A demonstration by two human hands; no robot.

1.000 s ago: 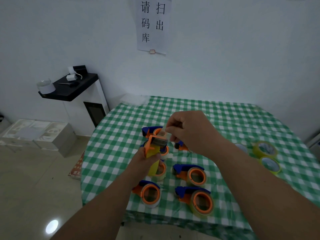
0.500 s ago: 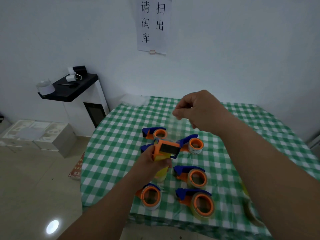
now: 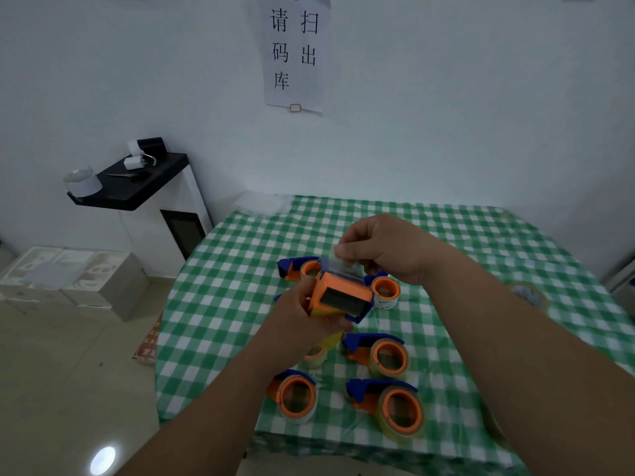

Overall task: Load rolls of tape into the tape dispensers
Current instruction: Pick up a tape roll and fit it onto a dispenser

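While left hand [image 3: 302,314] grips dispenser [image 3: 340,295]: right hand [image 3: 385,249] pinching tape end [image 3: 345,266].

You are showing two bare forearms entering from the lower edge, with no sleeves, gloves, watch or rings appearing anywhere on them. Your left hand [image 3: 302,324] and right hand [image 3: 388,249] are both uncovered, wearing nothing at the wrists.
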